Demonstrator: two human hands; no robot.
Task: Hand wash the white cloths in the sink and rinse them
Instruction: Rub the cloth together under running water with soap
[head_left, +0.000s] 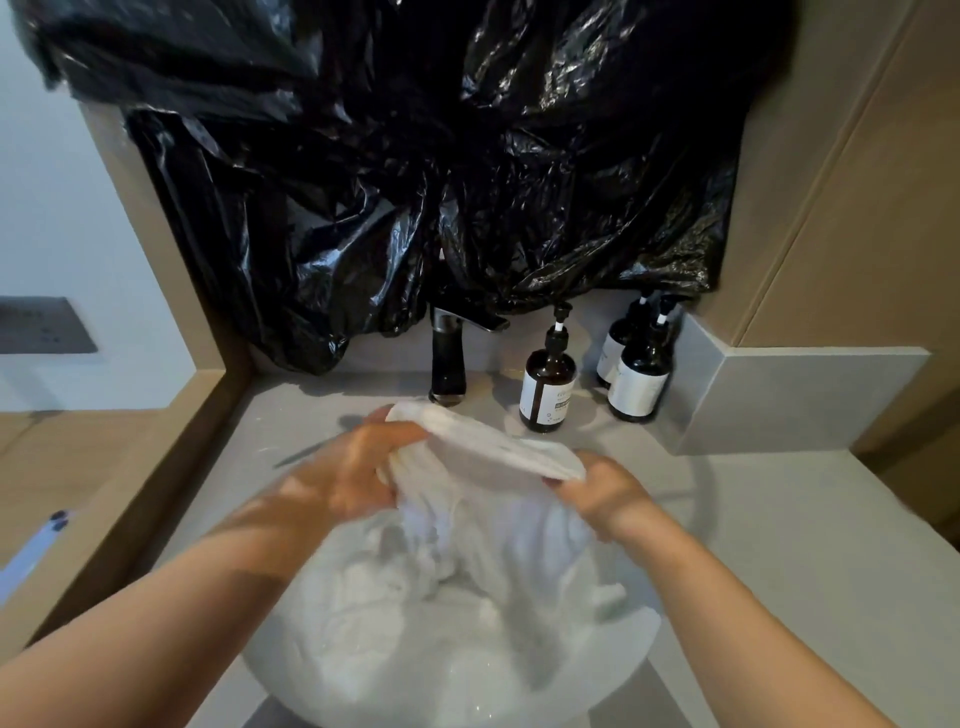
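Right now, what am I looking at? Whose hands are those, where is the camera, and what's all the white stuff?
No machine here, just a person. The camera sits on their head, looking down at their own arms. The left hand and right hand each grip one white cloth, lifted over a round white sink with more cloth bunched inside. Behind stand a dark tap and three brown pump bottles on the grey counter. Black plastic covers the wall above.

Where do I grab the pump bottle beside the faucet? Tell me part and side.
Grip the pump bottle round its cylindrical body, below the narrow neck, coming from the front: it stands upright, with the faucet on one side and two bottles on the other.
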